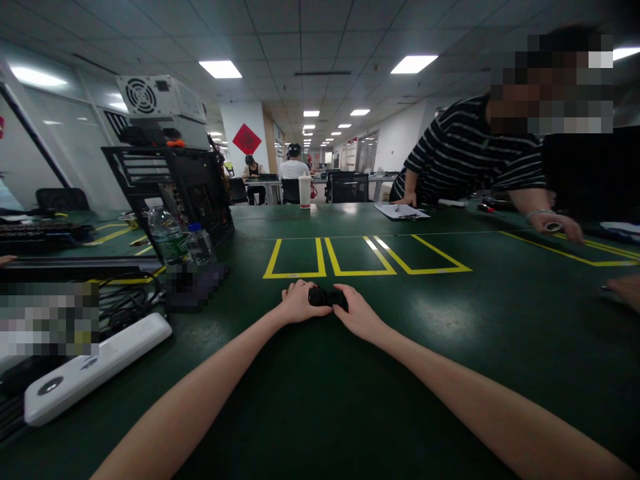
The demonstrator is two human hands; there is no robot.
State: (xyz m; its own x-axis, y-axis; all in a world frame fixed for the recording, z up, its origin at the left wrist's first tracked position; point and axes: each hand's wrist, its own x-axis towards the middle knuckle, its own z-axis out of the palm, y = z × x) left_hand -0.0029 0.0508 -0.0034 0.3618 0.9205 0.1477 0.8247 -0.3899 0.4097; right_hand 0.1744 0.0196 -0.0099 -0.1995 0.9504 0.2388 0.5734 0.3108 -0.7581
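1. Black item (318, 296), rounded in outline, is at the centre of the frame, between the hands and just below the yellow tape outlines (295, 275); whether it is 1 piece with 2 lobes or 2 separate pieces, I cannot tell

2. Left hand (298, 303) curls around its left side, and right hand (361, 315) closes narrowly on its right side, the 2 thumb tips near each other at the near edge

3. A light, even grip from both sides seems best; squeezing hard could make it slip

4. Working low over the green table (320, 407) looks wise, as any drop would be short; whether the item touches the surface is unclear

5. Any turning calls for slow, level wrists, with the thumbs as a brace

6. Elbows should be kept in: a white device (100, 370) lies at lower left, and a person in a striped shirt (450, 150) leans in at upper right
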